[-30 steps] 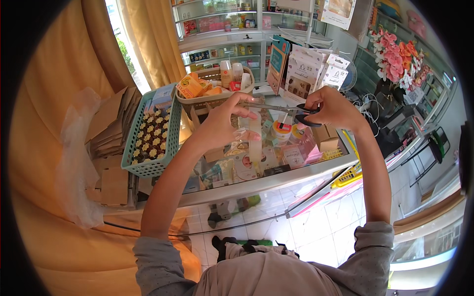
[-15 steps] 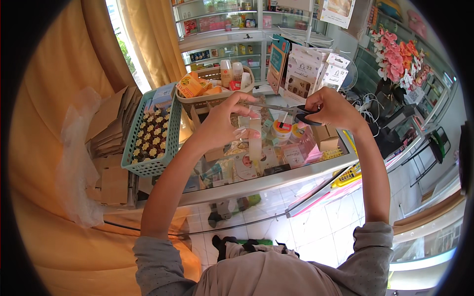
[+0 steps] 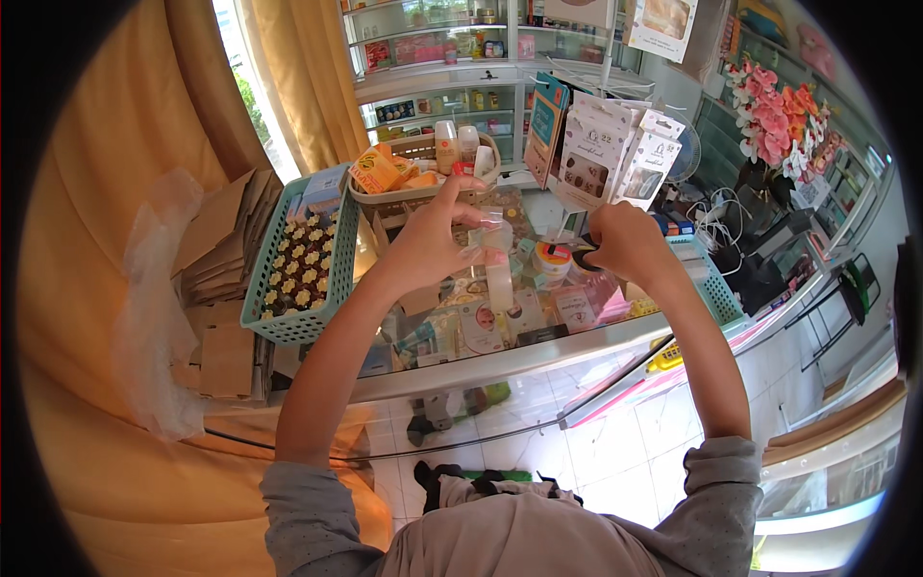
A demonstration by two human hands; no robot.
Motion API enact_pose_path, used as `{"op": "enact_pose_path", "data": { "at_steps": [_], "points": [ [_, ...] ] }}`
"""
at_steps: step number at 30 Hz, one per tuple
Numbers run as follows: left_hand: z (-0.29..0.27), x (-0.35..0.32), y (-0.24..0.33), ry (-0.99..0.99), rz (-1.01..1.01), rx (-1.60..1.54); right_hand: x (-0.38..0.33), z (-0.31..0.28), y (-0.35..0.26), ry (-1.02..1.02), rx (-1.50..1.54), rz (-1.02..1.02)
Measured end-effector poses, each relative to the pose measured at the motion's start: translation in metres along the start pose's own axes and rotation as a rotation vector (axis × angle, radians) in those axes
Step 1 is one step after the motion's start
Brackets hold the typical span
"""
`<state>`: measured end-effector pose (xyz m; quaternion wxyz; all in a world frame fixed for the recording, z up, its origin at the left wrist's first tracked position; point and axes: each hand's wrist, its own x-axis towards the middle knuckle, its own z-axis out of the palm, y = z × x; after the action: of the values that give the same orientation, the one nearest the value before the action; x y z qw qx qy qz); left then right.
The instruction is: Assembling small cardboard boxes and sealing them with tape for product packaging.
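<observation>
My left hand (image 3: 440, 240) is raised over the glass counter, its fingers pinching a clear, whitish translucent strip (image 3: 499, 279) that hangs down. What exactly the strip is I cannot make out. My right hand (image 3: 620, 238) grips a pair of scissors (image 3: 583, 252) by the dark handles. Its blades point left toward the strip, and a gap shows between them. Beneath both hands, a round jar with an orange-red label (image 3: 552, 262) and several small packages show on or under the glass top.
On the left stand a green basket of brown items with cream flower tops (image 3: 252, 298) and flattened cardboard (image 3: 223, 361). Behind is a beige basket (image 3: 409, 194) with bottles and orange boxes. Hanging white packs (image 3: 591, 144) and another green basket (image 3: 716, 284) are at right.
My right hand has moved down with the scissors, and the blades have drawn away from my left fingers. My left hand has shifted slightly, still holding the strip.
</observation>
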<state>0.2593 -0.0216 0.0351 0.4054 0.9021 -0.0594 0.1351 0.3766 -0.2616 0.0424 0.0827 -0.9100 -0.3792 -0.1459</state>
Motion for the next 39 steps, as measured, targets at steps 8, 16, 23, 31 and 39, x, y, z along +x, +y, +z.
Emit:
{"op": "enact_pose_path", "data": {
  "at_steps": [8,16,23,31,39],
  "points": [
    [-0.008,0.022,-0.004,0.0,-0.021,0.046,0.011,0.035,-0.004,0.016,0.068,-0.117],
    [-0.013,0.036,-0.028,0.055,-0.018,0.086,0.026,0.053,-0.015,-0.129,0.043,-0.134],
    [-0.014,0.044,-0.034,0.033,-0.015,-0.014,0.061,0.042,-0.048,0.258,0.531,-0.22],
    [-0.013,0.04,-0.027,0.029,-0.008,-0.063,0.102,0.053,-0.047,0.225,0.632,-0.474],
    [-0.01,0.034,-0.006,0.137,-0.105,0.237,0.11,0.059,-0.052,0.306,0.593,-0.494]
  ]
}}
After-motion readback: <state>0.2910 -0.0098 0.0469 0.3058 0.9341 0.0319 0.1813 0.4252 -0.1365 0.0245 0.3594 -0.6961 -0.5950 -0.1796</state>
